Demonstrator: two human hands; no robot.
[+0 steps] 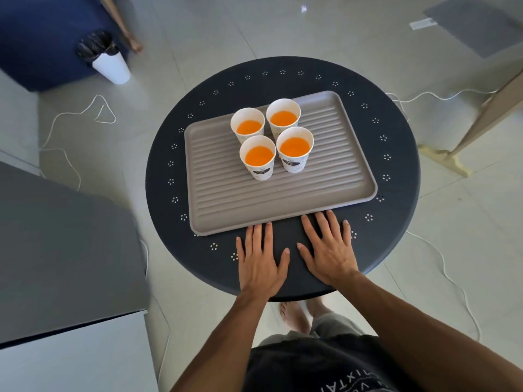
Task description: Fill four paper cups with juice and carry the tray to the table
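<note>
A ribbed grey-brown tray (283, 199) lies on a round dark table (396, 165). Several white paper cups stand close together on the tray's far left part, each holding orange juice: back left cup (248, 126), back right cup (283, 116), front left cup (257, 157), front right cup (295, 148). My left hand (260, 261) lies flat on the table, palm down, fingertips at the tray's near edge. Beside it my right hand (329, 247) also rests flat with fingers spread, just short of the tray. Neither hand holds anything.
A grey counter (65, 250) juts in at the left. A white bin with a black liner (106, 59) stands on the tiled floor at the far left, by a blue seat (42, 38). White cords (85, 114) trail across the floor. A pale table leg (481, 120) is at the right.
</note>
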